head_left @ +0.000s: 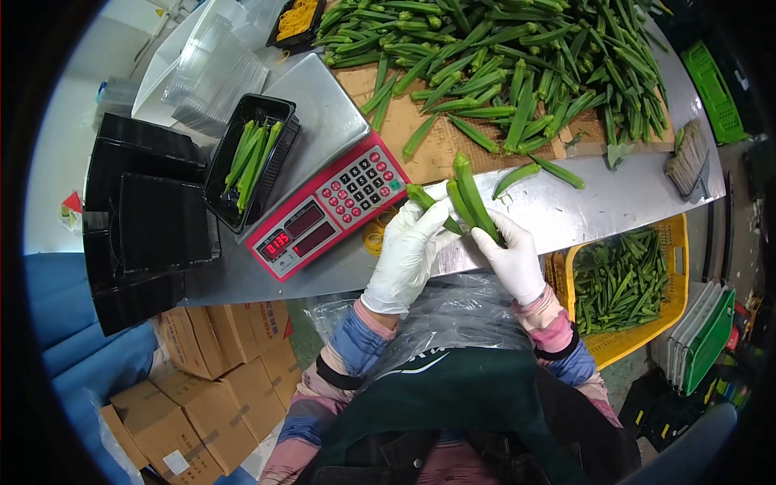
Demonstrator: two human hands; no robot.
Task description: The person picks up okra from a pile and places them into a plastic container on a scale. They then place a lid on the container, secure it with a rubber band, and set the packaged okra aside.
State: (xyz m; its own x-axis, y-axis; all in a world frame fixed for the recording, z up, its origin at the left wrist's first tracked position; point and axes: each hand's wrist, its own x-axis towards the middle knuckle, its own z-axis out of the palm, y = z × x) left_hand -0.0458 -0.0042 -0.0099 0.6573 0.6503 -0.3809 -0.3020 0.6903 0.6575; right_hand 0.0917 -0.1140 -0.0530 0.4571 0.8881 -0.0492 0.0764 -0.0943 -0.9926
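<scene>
White gloves cover both my hands, which are close together over the table's front edge. My left hand (406, 257) is closed on an okra pod (430, 205) slanting up to the left. In my right hand (515, 257) are okra pods (472, 194), pinched near their lower ends with the stems pointing up. To the left, a red scale (319, 234) reads 0.135. On its metal plate (323, 109) rests a black tray (288, 129) with several okra pods (254, 153) inside. Beyond my hands lies a large okra heap (517, 73) on cardboard.
Stacked black trays (153, 218) stand far left, near clear plastic lids (214, 73). Yellow rubber bands (297, 18) fill a small tray at the back. A brush (687, 162) lies at the right edge. Below are a yellow crate (683, 267) of okra and cardboard boxes (202, 396).
</scene>
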